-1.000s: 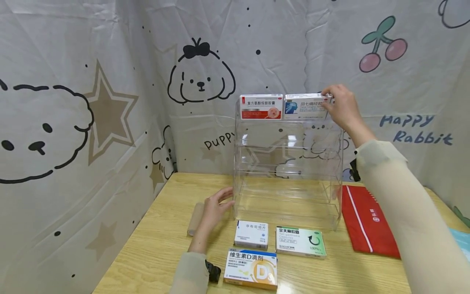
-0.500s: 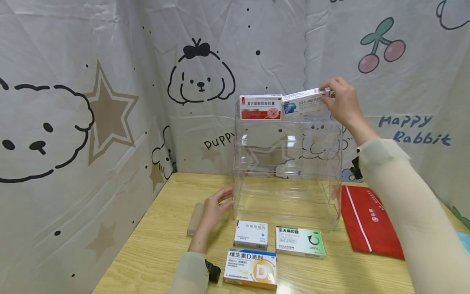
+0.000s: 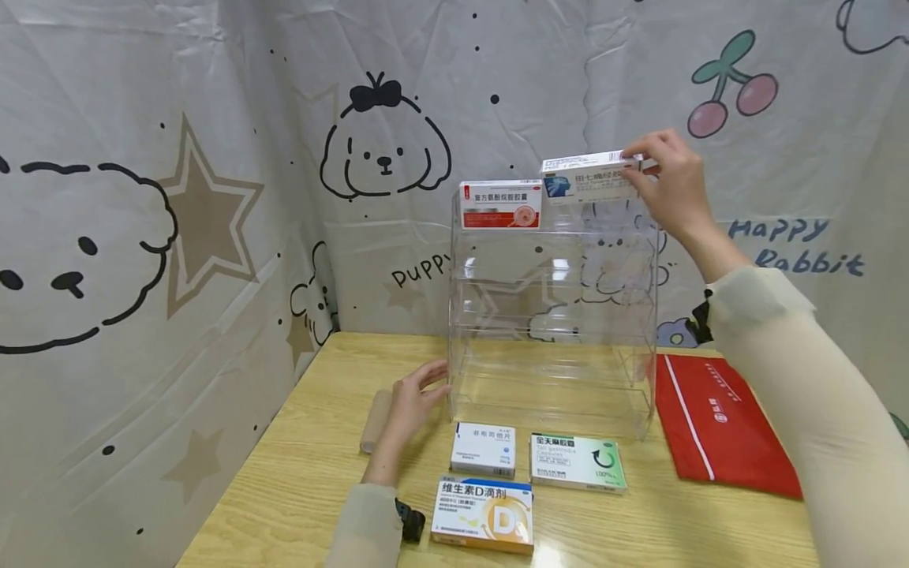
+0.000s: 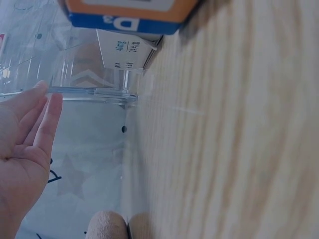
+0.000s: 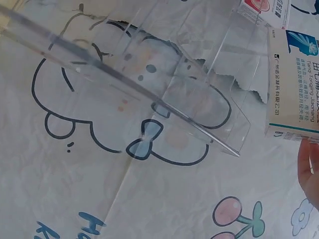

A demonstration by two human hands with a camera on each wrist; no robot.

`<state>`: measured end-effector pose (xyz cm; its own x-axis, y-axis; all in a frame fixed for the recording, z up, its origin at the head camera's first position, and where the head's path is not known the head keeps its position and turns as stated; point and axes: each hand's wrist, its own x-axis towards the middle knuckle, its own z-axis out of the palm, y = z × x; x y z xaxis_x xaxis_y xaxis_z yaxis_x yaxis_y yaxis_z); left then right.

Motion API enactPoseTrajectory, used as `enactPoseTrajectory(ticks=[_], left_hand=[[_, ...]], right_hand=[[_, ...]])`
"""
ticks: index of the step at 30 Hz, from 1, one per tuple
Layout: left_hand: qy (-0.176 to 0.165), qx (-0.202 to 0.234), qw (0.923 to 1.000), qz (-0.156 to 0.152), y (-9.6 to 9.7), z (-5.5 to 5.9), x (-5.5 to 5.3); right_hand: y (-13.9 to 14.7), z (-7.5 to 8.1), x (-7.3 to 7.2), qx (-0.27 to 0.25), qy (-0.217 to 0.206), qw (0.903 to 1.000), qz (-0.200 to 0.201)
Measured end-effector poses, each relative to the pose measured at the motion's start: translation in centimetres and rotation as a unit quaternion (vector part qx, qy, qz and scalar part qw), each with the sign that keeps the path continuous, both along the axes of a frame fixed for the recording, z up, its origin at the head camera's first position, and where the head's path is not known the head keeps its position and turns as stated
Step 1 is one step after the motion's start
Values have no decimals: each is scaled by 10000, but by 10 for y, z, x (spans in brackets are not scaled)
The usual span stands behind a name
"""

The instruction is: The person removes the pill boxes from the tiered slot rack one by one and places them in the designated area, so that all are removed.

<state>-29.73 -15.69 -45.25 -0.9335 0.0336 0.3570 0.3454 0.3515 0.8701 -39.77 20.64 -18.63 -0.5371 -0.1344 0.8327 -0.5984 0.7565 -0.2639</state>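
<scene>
My right hand (image 3: 671, 177) pinches a white medicine box (image 3: 589, 183) with a blue head picture by its right end. In the head view this box is raised at the top right of a clear tiered display rack (image 3: 554, 416), slightly tilted. The right wrist view shows the box (image 5: 294, 92) above the rack's side edge, my fingers (image 5: 305, 167) at its end. A red-and-white medicine box (image 3: 500, 207) stands on the top tier at left. Low down, my left hand (image 3: 412, 402) touches the rack's left side with extended fingers, seen at the clear edge (image 4: 94, 93) in the left wrist view.
Before the rack lie a white medicine box (image 3: 484, 448), a green-and-white box (image 3: 578, 464) and an orange-and-blue vitamin D box (image 3: 483, 517). A red cloth pouch (image 3: 724, 426) lies at right, a brown roll (image 3: 375, 422) at left. A printed curtain (image 3: 213, 410) hangs around the table.
My right hand has lifted the medicine box up from the top tier; it tilted right end first, then rose clear of its neighbour's level. My left hand has stayed at the rack.
</scene>
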Motion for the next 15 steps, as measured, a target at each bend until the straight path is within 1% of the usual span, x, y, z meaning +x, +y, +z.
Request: enactPoseTrajectory(ticks=[6, 12, 15], left_hand=[[-16, 8, 10000, 7, 1, 2, 1], [-89, -29, 9999, 42, 3, 4, 3], [-61, -33, 10000, 41, 3, 4, 4]], right_hand=[[4, -11, 15, -2, 80, 9998, 208], [9, -27, 32, -14, 235, 9987, 444], [12, -37, 41, -55, 297, 9978, 590]])
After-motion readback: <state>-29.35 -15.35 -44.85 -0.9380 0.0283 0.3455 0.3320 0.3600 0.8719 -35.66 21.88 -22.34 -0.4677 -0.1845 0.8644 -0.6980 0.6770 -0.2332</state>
